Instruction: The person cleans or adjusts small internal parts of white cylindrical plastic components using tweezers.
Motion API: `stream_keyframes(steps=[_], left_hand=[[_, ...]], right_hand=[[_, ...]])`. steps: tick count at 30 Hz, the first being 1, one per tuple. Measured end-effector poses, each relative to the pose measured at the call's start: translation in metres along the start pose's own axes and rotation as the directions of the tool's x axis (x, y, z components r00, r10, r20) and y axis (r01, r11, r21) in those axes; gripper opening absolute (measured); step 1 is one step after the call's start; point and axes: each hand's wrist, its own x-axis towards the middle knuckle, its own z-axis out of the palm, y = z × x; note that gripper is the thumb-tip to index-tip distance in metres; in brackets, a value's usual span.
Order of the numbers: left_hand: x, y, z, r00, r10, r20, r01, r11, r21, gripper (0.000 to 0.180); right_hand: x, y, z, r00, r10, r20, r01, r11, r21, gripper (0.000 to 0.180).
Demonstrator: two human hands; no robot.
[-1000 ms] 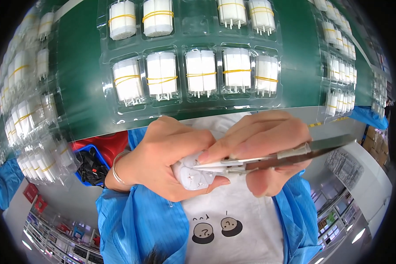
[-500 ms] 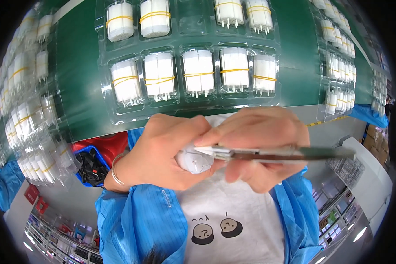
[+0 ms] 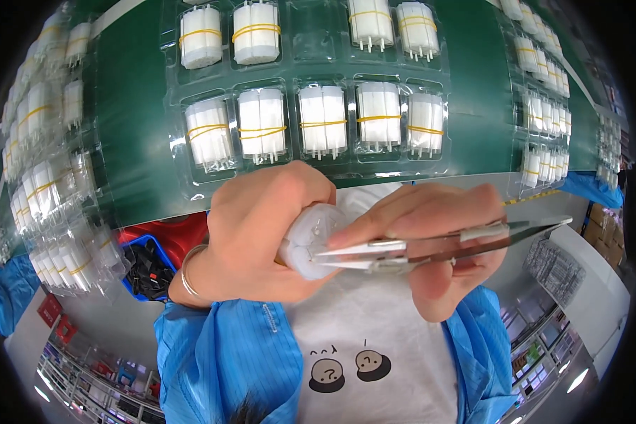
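My left hand [image 3: 251, 233] is closed around a bundle of white round-ended cylinders [image 3: 309, 237], its end turned toward me. In my right hand [image 3: 438, 219], pinched between thumb and fingers, is a pair of metal tweezers [image 3: 484, 237]. The two tips are apart and rest at the end face of the bundle. Exactly what they touch is too small to tell. Beyond my hands, a clear plastic tray [image 3: 297, 76] holds several similar white bundles [image 3: 322, 121] tied with yellow rubber bands, many with thin pins at their near ends.
The tray lies on a green tabletop [image 3: 480, 85]. More filled trays stand at the left [image 3: 46, 191] and right [image 3: 544, 116]. Below the table's left edge is a blue bin [image 3: 164, 249] of black items, beside a red surface [image 3: 173, 237].
My right hand has shifted slightly right and turned the tweezers, whose tips now show spread on the bundle's end. My left hand has tilted, exposing more of that end.
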Motion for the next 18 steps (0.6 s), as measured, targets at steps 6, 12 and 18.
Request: stream_keyframes(steps=[6,12,18], left_hand=[[0.004,-0.005,0.005,0.980,0.174,-0.099,-0.163,0.980,0.116,0.028],[0.005,-0.003,0.006,0.980,0.174,-0.101,-0.155,0.973,0.171,0.026],[0.003,-0.002,0.002,0.997,0.071,-0.015,-0.067,0.982,0.179,0.027]], right_hand=[[0.000,0.002,0.002,0.998,0.055,-0.010,-0.055,0.998,0.015,0.042],[-0.003,0.005,-0.003,0.998,0.044,0.038,-0.043,0.999,-0.009,0.039],[-0.005,0.006,0.004,0.998,-0.041,-0.054,0.032,0.987,-0.159,0.024]])
